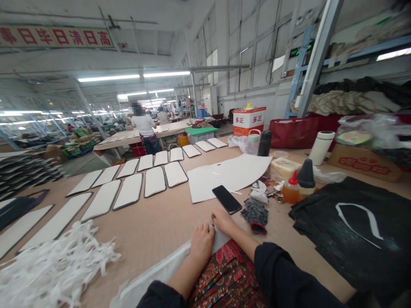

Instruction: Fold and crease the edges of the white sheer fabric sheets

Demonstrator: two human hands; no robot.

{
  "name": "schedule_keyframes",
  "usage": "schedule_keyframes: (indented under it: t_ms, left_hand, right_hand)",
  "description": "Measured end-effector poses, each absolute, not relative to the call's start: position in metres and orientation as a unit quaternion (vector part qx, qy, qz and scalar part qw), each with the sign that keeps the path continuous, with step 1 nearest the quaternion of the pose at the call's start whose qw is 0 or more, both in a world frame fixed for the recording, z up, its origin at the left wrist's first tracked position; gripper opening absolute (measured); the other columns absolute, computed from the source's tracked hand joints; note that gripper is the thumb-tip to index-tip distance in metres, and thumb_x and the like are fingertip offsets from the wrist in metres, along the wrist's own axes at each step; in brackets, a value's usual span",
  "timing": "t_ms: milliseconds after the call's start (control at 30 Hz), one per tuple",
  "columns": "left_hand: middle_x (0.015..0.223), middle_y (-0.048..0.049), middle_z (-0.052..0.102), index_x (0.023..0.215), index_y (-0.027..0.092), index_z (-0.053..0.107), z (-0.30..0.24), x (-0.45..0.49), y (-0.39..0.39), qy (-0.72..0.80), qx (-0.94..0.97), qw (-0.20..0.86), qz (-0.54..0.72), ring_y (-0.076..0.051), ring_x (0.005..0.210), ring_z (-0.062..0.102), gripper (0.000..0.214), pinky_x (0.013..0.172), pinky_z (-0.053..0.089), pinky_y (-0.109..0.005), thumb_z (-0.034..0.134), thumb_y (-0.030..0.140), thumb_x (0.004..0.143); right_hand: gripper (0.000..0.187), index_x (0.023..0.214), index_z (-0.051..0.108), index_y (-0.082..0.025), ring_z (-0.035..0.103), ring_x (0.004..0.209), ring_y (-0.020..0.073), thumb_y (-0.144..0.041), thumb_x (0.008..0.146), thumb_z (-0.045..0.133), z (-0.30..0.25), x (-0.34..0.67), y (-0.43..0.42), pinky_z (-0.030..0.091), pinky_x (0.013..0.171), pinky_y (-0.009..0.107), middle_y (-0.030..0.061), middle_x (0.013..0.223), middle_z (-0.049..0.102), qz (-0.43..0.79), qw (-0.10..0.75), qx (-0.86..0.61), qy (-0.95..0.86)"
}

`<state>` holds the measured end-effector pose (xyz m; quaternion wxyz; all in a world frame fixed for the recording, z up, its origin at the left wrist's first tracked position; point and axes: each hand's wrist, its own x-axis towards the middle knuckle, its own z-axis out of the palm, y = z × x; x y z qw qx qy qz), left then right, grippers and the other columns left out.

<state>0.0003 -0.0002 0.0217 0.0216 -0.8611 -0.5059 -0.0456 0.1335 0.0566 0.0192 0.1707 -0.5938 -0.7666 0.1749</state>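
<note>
On the tan gridded counter (167,218), a smooth white panel (167,267) at the near edge, under both hands. Left hand (201,244) curled over it; right hand (224,221) just beside, fingertips (215,219) bunched at the panel's rim. Whether either grip is clamped or apart: impossible to tell. Nearby, a glossy black phone (227,199), a knitted glove (255,216), a tangle of curly white strips (51,269), rows of rounded padded panels (128,190), a wrinkled black sheet (346,222).
</note>
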Motion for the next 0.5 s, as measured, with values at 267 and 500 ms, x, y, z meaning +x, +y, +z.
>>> schedule_keyframes:
  t_ms: [267, 500]
  left_hand:
    - [0.093, -0.0038, 0.056, 0.095, 0.019, 0.059, 0.013, -0.015, 0.003, -0.555, -0.828, -0.016, -0.073, -0.016, 0.090, 0.052, 0.021, 0.078, 0.040, -0.026, 0.039, 0.023, 0.088]
    - [0.097, -0.0074, 0.056, 0.103, 0.015, 0.057, 0.018, -0.020, -0.006, -0.486, -0.873, 0.009, -0.043, -0.020, 0.092, 0.049, 0.024, 0.080, 0.042, -0.032, 0.037, 0.014, 0.087]
  right_hand:
    - [0.032, 0.092, 0.063, -0.014, 0.053, 0.094, 0.0160, -0.005, 0.077, 0.036, 0.016, 0.139, 0.025, 0.037, 0.085, 0.025, 0.0077, 0.096, 0.062, 0.184, 0.188, -0.505, -0.822]
    - [0.030, 0.095, 0.061, -0.017, 0.049, 0.098, 0.0194, -0.010, 0.082, 0.036, 0.026, 0.142, 0.009, 0.038, 0.084, 0.029, 0.0090, 0.100, 0.059, 0.156, 0.132, -0.452, -0.868]
